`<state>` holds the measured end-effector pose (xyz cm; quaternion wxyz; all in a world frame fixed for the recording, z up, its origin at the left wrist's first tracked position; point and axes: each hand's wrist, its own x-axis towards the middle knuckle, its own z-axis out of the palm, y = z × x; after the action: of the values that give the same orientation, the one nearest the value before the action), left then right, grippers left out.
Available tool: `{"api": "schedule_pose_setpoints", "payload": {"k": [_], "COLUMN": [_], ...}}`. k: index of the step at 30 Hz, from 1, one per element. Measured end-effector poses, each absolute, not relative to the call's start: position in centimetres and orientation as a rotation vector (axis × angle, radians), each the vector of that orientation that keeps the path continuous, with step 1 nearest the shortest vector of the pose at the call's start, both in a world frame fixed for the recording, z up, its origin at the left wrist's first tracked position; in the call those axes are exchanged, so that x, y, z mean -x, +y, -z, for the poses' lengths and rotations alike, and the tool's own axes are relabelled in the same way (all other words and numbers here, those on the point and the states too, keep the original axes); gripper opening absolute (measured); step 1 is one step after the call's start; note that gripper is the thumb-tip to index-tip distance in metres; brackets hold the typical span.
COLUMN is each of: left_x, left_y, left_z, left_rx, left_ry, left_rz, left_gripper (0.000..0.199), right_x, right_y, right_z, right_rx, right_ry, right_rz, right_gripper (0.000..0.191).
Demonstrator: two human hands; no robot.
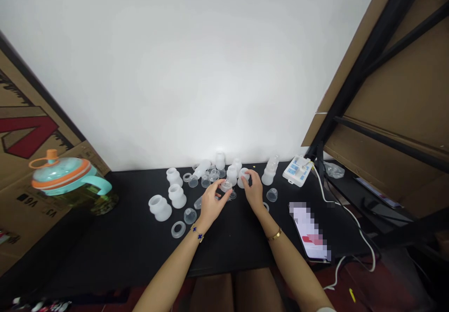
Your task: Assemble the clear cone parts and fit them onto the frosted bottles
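My left hand (pixel 211 204) pinches a clear bottle nipple set in a collar ring (pixel 226 185) between thumb and fingers. Close by on the right, my right hand (pixel 254 192) has its thumb and fingers around a small white baby bottle (pixel 242 173) with an open top. The nipple and the bottle are apart. Several more open white bottles (pixel 160 207) stand to the left and behind. Among them lie clear dome caps (pixel 190 216) and collar rings (pixel 178 229). Right of my hands stands a bottle with nipple and cap fitted (pixel 270 169).
A large teal and orange pitcher (pixel 70 181) stands at the left by cardboard. A phone (pixel 309 232) lies on the black table (pixel 140 256) at the right, below a white power strip (pixel 296 170) with a trailing cable. A black metal frame (pixel 351 92) rises at the right; a white wall stands behind.
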<state>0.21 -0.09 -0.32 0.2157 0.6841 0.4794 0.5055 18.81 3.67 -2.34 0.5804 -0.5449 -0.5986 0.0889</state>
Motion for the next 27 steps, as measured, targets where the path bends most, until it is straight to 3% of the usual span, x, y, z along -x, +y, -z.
{"api": "schedule_pose_setpoints", "payload": {"k": [12, 20, 27], "left_x": [-0.1, 0.1, 0.1], "left_y": [0.0, 0.6, 0.7], "left_z": [-0.6, -0.6, -0.7], "left_rx": [-1.545, -1.245, -1.243], "left_ry": [1.116, 0.918, 0.881], "left_rz": [-1.432, -1.349, -1.333], "left_gripper": [0.043, 0.047, 0.048], "right_x": [-19.1, -18.1, -16.4], "right_y": [1.9, 1.5, 0.6], "right_z": [-0.2, -0.5, -0.2], "right_rx": [1.166, 1.021, 0.938], "right_ry": [-1.321, -1.221, -1.285], "right_rz": [-0.267, -0.869, -1.113], "right_gripper": [0.021, 0.030, 0.030]}}
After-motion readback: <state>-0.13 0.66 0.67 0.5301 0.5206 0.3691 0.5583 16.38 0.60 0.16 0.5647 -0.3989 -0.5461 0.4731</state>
